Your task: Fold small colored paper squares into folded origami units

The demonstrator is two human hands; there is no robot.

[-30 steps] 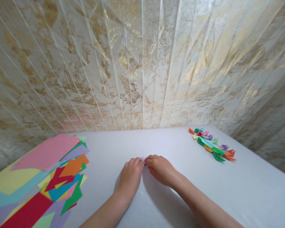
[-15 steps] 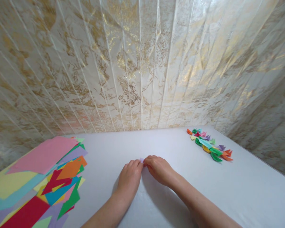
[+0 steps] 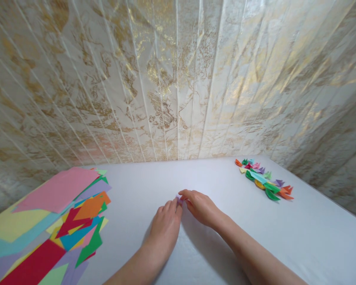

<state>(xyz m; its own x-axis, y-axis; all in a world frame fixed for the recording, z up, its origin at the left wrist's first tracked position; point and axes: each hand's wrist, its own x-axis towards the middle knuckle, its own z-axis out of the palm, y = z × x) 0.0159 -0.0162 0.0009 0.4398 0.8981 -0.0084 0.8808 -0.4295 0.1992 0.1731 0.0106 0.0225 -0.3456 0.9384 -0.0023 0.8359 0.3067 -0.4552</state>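
Observation:
A small piece of light purple paper (image 3: 178, 198) shows between my two hands at the middle of the table. My left hand (image 3: 167, 219) is closed on it from the left, fingertips pressed together near the paper's lower edge. From the right, my right hand (image 3: 199, 204) reaches over with bent thumb and index finger at the paper's upper right. Most of the paper is covered by fingers, so its folded shape cannot be made out.
Colored paper sheets lie spread at the left, with a pink sheet (image 3: 57, 189) on top and a red sheet (image 3: 32, 263) nearer me. Several small folded paper pieces (image 3: 262, 180) form rows at the back right. A gold-patterned curtain (image 3: 166, 79) hangs behind the white table (image 3: 148, 178).
My right index finger has lifted and stretched out over the paper, and the right hand has shifted slightly right. The left hand stays on the paper. The view has shifted a little.

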